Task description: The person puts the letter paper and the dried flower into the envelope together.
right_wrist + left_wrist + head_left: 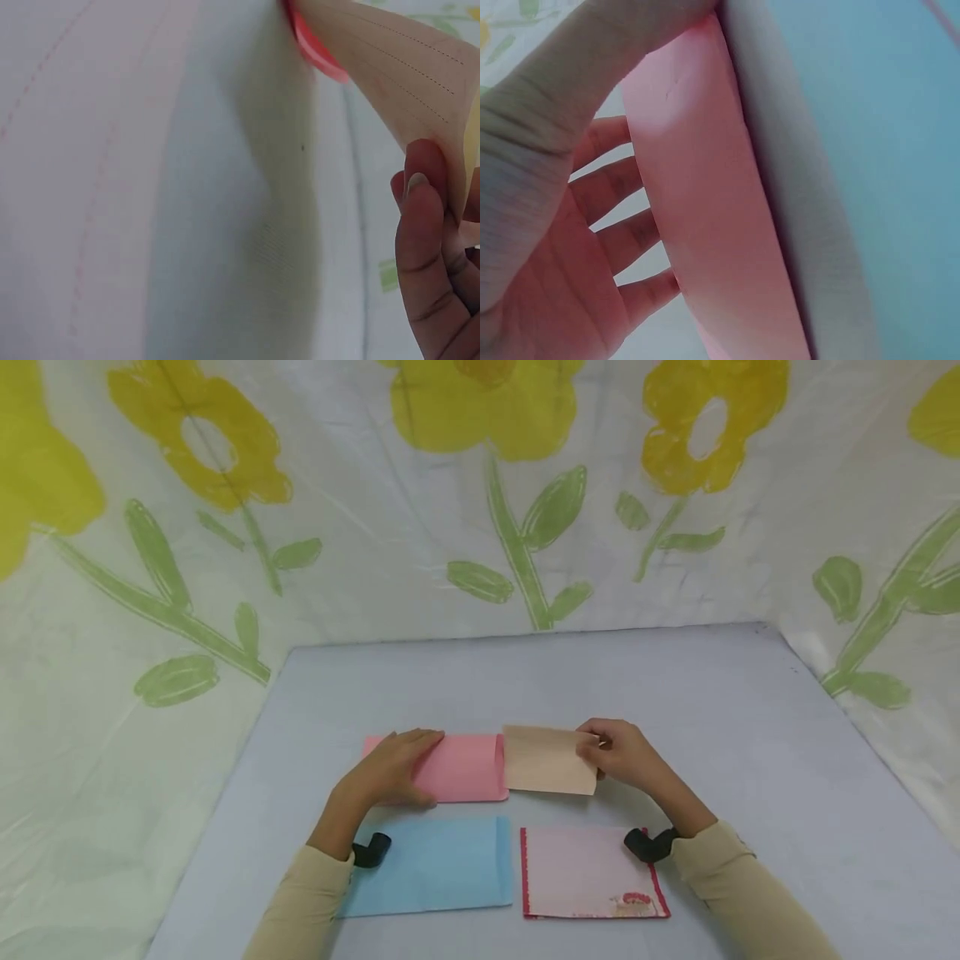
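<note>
The work seems unfinished: right hand (621, 756) pinches tan paper (546, 761), mostly outside pink envelope (467, 770), where left hand (393, 768) lies spread.

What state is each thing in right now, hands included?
Pink rectangular paper envelope: lying on its broad side, one short end open.
Beige rectangular paper sheet: raised, meeting that opening; whether partly inside, unclear.
Light blue rectangular paper envelope: lying flat; open or sealed, unclear.
Pale pink rectangular paper with red edging: lying flat.
Left hand: gripping the pink envelope by its long edges.
Right hand: pinching the beige sheet.
</note>
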Available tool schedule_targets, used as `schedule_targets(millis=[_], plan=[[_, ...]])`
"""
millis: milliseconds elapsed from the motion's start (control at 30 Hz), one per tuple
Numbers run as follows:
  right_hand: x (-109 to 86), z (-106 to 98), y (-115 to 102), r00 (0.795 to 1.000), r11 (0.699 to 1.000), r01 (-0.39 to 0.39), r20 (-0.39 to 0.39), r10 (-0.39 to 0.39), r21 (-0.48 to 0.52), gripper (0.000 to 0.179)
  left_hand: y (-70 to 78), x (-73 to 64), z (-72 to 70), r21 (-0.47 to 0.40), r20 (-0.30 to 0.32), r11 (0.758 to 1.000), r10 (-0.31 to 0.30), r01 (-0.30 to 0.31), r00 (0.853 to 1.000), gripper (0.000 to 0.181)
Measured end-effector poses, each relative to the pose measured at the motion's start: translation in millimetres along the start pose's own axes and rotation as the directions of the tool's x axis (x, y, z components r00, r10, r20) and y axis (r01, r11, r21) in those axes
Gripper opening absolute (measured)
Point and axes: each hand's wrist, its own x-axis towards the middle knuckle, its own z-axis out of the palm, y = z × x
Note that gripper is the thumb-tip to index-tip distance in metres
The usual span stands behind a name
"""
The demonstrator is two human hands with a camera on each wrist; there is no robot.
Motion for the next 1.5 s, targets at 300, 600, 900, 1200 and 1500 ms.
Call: schedule_targets(millis=[300, 600, 900, 1200, 1500], plan=[[4.2, 9.0, -6.3, 0.994, 0.992, -0.077, 0.064, 0.083, -0.095, 0.013, 0.7, 0.3, -0.9, 0.011, -0.007, 1.000, 0.014, -0.014, 1.000, 0.094], [10.0, 10.6, -6.5, 0.990, 0.987, -0.120, 0.060, 0.127, -0.107, 0.014, 0.9, 0.4, 0.7, 0.011, 0.004, 1.000, -0.009, 0.009, 1.000, 0.094], [20.2, 19.6, -2.5, 0.990, 0.992, -0.104, 0.083, 0.110, -0.073, 0.017, 0.7, -2.3, 1.3, 0.002, 0.017, 1.000, -0.022, 0.022, 1.000, 0.094], [19.5, 18.7, -2.2, 0.986, 0.983, -0.155, 0.044, 0.160, -0.095, 0.031, -0.4, -3.3, 1.9, 0.004, 0.003, 1.000, -0.009, 0.009, 1.000, 0.093], [11.6, 13.7, 1.9, 0.979, 0.979, -0.203, -0.012, 0.202, -0.033, 0.034, -0.6, -1.3, 2.2, 0.025, 0.001, 1.000, -0.004, 0.004, 1.000, 0.093]])
